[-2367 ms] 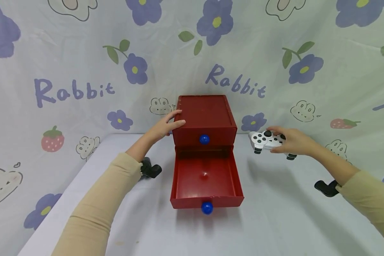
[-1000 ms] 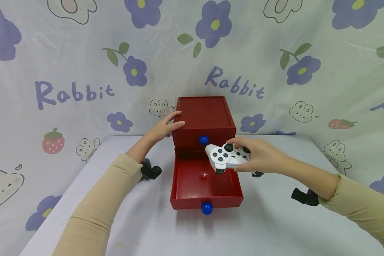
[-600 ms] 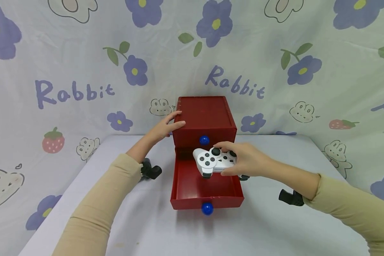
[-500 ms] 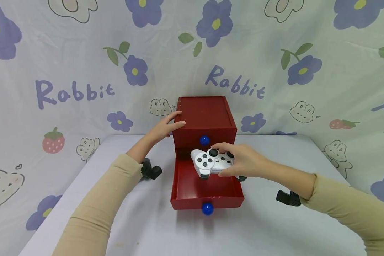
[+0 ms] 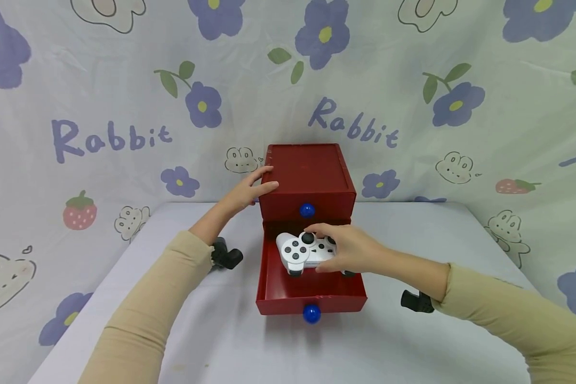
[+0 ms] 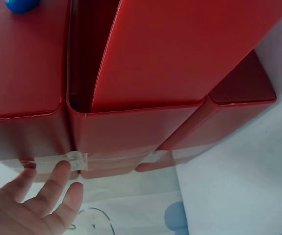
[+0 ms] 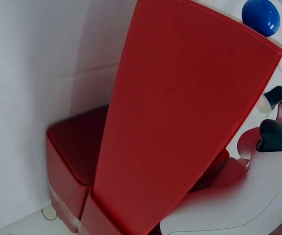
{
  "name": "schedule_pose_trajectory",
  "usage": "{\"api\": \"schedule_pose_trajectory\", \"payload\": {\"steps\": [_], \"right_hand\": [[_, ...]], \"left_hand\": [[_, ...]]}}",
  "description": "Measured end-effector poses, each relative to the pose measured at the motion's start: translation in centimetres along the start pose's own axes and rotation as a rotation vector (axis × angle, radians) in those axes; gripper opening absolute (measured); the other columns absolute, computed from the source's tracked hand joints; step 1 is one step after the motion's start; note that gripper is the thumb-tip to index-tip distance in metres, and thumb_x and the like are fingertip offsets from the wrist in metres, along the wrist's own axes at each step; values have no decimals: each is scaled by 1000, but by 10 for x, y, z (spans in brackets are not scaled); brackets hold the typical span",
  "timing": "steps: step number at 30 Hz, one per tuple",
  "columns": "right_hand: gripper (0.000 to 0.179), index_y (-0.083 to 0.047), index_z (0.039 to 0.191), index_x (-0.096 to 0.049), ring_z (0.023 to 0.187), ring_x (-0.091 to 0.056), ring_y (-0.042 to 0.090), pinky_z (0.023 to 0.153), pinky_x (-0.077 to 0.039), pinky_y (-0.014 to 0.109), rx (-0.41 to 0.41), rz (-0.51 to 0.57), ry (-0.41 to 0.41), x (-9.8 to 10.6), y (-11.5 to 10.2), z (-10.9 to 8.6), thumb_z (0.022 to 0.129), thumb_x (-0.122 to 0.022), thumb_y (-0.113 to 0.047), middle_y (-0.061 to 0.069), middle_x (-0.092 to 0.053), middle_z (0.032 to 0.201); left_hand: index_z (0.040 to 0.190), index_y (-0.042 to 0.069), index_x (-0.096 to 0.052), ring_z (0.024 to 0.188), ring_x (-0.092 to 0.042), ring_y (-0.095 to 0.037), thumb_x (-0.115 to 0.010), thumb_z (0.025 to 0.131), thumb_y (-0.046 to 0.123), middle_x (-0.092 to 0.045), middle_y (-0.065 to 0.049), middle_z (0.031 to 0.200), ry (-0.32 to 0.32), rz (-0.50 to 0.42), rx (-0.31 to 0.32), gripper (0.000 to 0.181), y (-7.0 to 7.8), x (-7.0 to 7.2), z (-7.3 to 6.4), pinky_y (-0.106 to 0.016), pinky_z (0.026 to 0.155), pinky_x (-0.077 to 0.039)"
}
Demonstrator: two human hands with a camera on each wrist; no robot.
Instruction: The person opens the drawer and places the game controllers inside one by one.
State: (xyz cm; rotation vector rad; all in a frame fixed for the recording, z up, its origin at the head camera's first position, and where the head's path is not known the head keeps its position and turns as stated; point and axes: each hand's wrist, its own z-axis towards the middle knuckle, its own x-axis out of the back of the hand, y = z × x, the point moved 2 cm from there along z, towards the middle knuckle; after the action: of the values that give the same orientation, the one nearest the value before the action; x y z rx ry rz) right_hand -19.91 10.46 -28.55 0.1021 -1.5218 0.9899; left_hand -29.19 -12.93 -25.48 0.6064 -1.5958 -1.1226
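My right hand (image 5: 352, 248) pinches a white game controller (image 5: 293, 253) with black sticks and buttons, thumb on the near side and fingers over the far side. The controller is over the pulled-out red drawer (image 5: 280, 290); in the right wrist view, its pale grip (image 7: 239, 196) shows beside the drawer's side wall (image 7: 180, 98). My left hand (image 5: 242, 193) lies against the upper left edge of the red drawer cabinet (image 5: 309, 168), fingers spread and loosely straight. The left wrist view shows its fingers (image 6: 53, 188) near the cabinet's side.
Blue round knobs sit on the upper drawer (image 5: 307, 210) and the pulled-out drawer (image 5: 312, 313). The left wrist view shows another red section (image 6: 246, 83) below the drawer. A white table (image 5: 413, 346) carries the cabinet, with a printed curtain (image 5: 249, 96) behind.
My right hand has carried the controller leftward from the cabinet's right side to over the pulled-out drawer, lowering it in the last half second. My left hand stays on the cabinet.
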Motion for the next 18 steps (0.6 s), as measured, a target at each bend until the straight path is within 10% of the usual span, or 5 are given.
{"api": "schedule_pose_trajectory", "payload": {"steps": [18], "right_hand": [[65,-17,130,-48,93,-57,17,75,-52,29,-30,-5,-19,-25,11,11,72,-77,-27,8,-61,115]], "left_hand": [[145,24,-24,128,-32,-33,-50,90,40,-16,-8,151,28,36,-31,63,-28,4,21,-56,94,-36]]}}
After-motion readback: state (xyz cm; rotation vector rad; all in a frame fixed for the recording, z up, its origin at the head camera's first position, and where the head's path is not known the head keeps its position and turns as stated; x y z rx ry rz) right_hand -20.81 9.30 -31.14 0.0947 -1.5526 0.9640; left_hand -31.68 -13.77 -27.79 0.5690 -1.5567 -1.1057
